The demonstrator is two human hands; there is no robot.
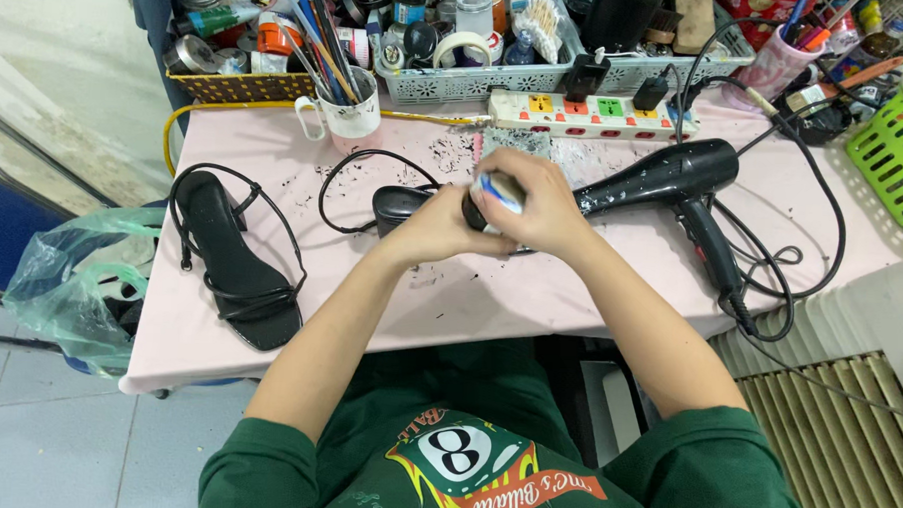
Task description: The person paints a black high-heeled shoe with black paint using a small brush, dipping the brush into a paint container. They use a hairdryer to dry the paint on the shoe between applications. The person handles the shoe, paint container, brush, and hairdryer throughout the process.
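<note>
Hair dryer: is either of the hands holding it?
No, the hair dryer lies alone on the table, right of both hands.

I see a pale pink table (490,295), speckled with small black flecks near its far side. The strappy sandal (233,258) lying on it is black all over, and so is the hair dryer (664,176), though its barrel is dotted with whitish specks. The power strip (591,116) is cream, with yellow, orange, green and blue switches and red sockets. I make out a white mug (348,115) with a pinkish base, a grey lattice-patterned basket (477,85), and a bright green basket (900,150). The small tube (501,194) is white with a blue stripe. My sleeves are dark green.
</note>
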